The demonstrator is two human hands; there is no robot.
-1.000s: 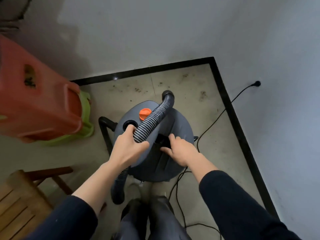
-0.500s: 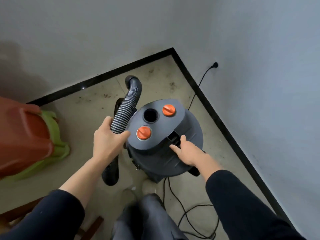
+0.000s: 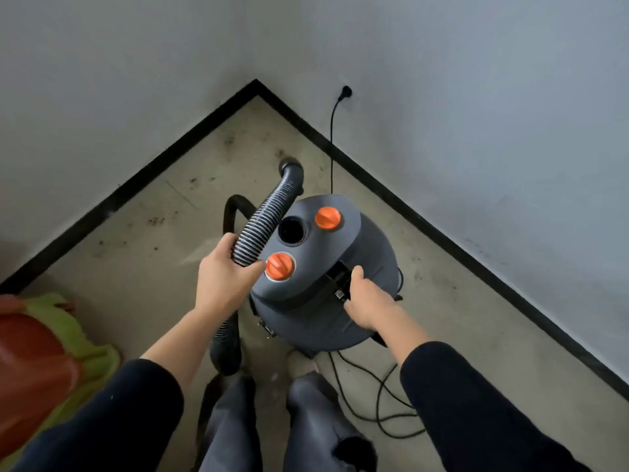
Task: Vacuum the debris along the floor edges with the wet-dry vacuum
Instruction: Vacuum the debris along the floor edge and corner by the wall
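Observation:
A dark grey wet-dry vacuum (image 3: pixel 371 267) with two orange caps and a round open port on its lid stands in the floor corner. My left hand (image 3: pixel 221 277) grips its ribbed black hose (image 3: pixel 269 216), whose nozzle end (image 3: pixel 291 168) points toward the corner. My right hand (image 3: pixel 366 301) grips the recessed handle at the lid's near edge. Dark debris specks (image 3: pixel 156 221) lie on the beige floor along the black skirting (image 3: pixel 112 199).
The power cord (image 3: pixel 332 148) runs up the right wall to a plug (image 3: pixel 346 92) and loops on the floor (image 3: pixel 381 403) by my legs. An orange and green plastic object (image 3: pixel 41 362) stands at the left. White walls meet in the corner ahead.
The view has swung so the corner sits centred. The vacuum has shifted closer to the corner with both hands keeping their holds; the orange object has slid further out at the left.

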